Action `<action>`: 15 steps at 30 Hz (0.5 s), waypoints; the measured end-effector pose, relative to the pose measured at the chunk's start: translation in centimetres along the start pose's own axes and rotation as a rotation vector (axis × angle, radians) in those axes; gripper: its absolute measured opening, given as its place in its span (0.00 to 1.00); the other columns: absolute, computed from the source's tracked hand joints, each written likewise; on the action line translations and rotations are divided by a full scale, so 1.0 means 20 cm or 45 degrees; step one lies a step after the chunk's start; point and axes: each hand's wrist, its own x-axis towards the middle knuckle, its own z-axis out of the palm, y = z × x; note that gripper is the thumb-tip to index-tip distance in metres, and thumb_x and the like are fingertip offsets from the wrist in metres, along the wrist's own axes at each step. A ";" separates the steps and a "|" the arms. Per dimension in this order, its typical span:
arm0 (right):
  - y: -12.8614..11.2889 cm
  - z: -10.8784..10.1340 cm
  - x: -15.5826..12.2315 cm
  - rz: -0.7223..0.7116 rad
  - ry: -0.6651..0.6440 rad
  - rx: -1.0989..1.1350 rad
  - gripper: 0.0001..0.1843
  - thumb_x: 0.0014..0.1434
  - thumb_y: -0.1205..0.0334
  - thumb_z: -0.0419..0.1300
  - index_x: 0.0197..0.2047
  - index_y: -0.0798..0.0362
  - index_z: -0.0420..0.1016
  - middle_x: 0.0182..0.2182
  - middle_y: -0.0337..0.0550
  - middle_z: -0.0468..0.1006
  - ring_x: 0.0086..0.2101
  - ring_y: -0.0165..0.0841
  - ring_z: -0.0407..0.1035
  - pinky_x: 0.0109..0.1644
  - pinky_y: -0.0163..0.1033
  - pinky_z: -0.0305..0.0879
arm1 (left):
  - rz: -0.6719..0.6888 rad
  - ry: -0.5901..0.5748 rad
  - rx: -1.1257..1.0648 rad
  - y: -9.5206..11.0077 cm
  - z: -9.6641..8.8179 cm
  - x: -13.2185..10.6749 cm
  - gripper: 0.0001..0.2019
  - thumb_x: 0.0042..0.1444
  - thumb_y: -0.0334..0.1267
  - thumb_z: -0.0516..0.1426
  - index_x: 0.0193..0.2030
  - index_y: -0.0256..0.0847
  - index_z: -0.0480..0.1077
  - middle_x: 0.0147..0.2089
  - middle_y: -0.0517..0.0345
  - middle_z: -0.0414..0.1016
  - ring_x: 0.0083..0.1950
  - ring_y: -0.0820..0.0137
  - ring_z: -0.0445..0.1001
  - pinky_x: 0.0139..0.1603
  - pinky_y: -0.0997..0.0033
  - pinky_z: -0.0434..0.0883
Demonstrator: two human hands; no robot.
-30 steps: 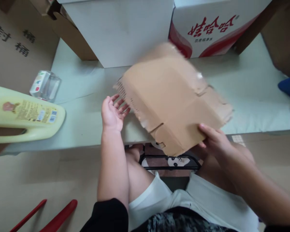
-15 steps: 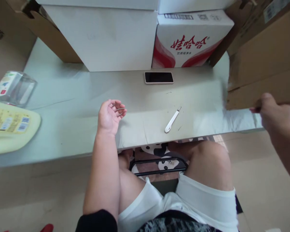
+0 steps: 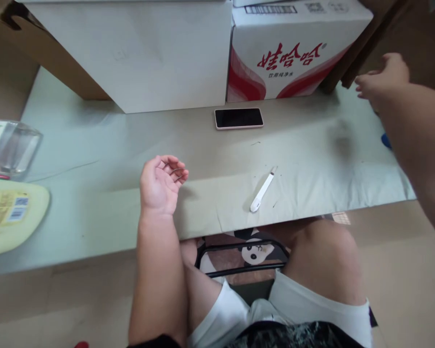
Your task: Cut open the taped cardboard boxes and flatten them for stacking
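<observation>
My left hand (image 3: 161, 186) rests palm up above the table's near edge, its fingers apart and loosely curled. A thin line shows across its fingers; I cannot make out what it is. My right hand (image 3: 386, 79) reaches over the back right of the table with nothing visible in it, fingers partly spread, close to brown cardboard (image 3: 426, 63). Between the hands, a white-handled small knife (image 3: 263, 191) with a narrow metal tip lies on the pale green table cover (image 3: 108, 208). Behind it a phone (image 3: 239, 118) lies flat, screen dark.
A plain white box (image 3: 141, 58) and a white-and-red carton (image 3: 290, 58) stand along the back. A cardboard flap (image 3: 63, 63) leans at left. A clear plastic container (image 3: 16, 147) and a pale yellow bottle (image 3: 18, 217) lie at the left. A blue object (image 3: 386, 141) peeks past my right forearm.
My right hand has moved up and away toward the back right and let go of the cardboard box, which has left the table's right side. My left hand stays nearly in place. The view has shifted slightly.
</observation>
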 end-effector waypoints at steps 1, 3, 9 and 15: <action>0.00 0.02 0.01 0.000 -0.012 -0.002 0.43 0.52 0.75 0.62 0.72 0.62 0.60 0.53 0.67 0.77 0.46 0.44 0.79 0.30 0.34 0.64 | 0.001 -0.005 0.001 0.00 0.00 0.00 0.15 0.59 0.47 0.53 0.28 0.41 0.70 0.28 0.54 0.73 0.29 0.70 0.72 0.33 0.71 0.71; 0.02 0.05 0.01 -0.013 -0.037 -0.008 0.42 0.52 0.75 0.64 0.70 0.61 0.63 0.53 0.66 0.77 0.48 0.46 0.79 0.31 0.36 0.65 | 0.004 -0.015 0.008 0.00 0.00 0.01 0.15 0.60 0.47 0.53 0.28 0.41 0.70 0.29 0.54 0.74 0.29 0.69 0.73 0.35 0.68 0.72; 0.05 0.03 -0.05 0.064 -0.126 -0.209 0.41 0.56 0.66 0.60 0.71 0.64 0.58 0.57 0.67 0.75 0.54 0.49 0.75 0.35 0.46 0.62 | -0.018 0.006 0.004 0.00 0.02 0.00 0.15 0.61 0.45 0.52 0.28 0.41 0.71 0.29 0.53 0.74 0.29 0.68 0.72 0.35 0.67 0.72; -0.01 0.01 -0.25 -0.187 -0.257 -0.389 0.33 0.65 0.61 0.58 0.71 0.65 0.61 0.60 0.68 0.74 0.58 0.45 0.73 0.49 0.45 0.68 | 0.009 -0.002 0.000 -0.01 0.02 -0.01 0.14 0.54 0.48 0.55 0.27 0.40 0.71 0.30 0.53 0.73 0.30 0.70 0.72 0.34 0.70 0.71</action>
